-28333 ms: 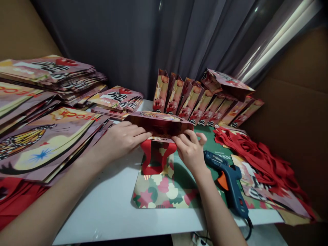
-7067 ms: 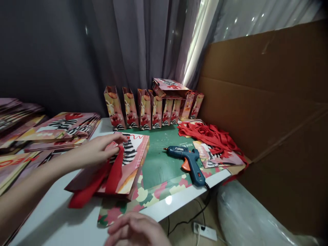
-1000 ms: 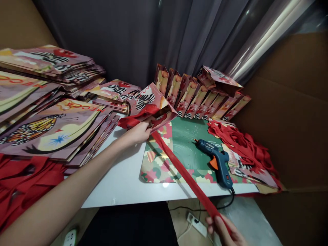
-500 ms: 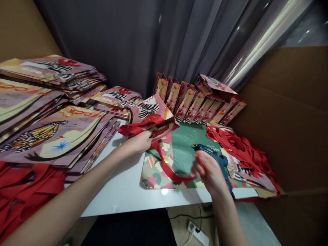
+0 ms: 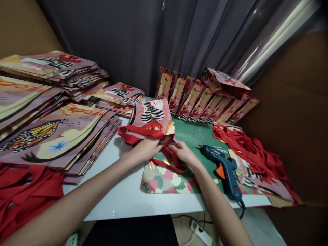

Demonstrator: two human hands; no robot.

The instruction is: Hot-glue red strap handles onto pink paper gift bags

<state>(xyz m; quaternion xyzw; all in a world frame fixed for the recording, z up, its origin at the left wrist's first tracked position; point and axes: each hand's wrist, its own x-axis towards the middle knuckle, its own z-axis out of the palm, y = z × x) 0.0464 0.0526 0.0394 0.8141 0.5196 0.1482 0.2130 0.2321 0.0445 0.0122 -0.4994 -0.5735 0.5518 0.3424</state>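
Head camera: a red fabric ribbon (image 5: pixel 180 169) is looping just below the fingers. The right hand (image 5: pixel 185 153) is pinching a corner of the printed pink paper bag (image 5: pixel 165 123); the left hand (image 5: pixel 146 149) is probably steadying its mouth, fingertips hidden, grip unclear. Its contents aren't showing. Beyond the fingers, matching upright bags (image 5: pixel 189 104) are standing, insides unreadable.

On my white worktop (image 5: pixel 120 204), stacks of printed flat bags (image 5: pixel 51 136) fill the left side, with red ribbons (image 5: pixel 30 191) at the near left corner. A green patterned mat (image 5: pixel 159 179) lies toward the near edge, a glue gun (image 5: pixel 227 171) on its right part. Upright bags (image 5: pixel 189 102) line the far edge; a red ribbon pile (image 5: pixel 246 145) sits right.
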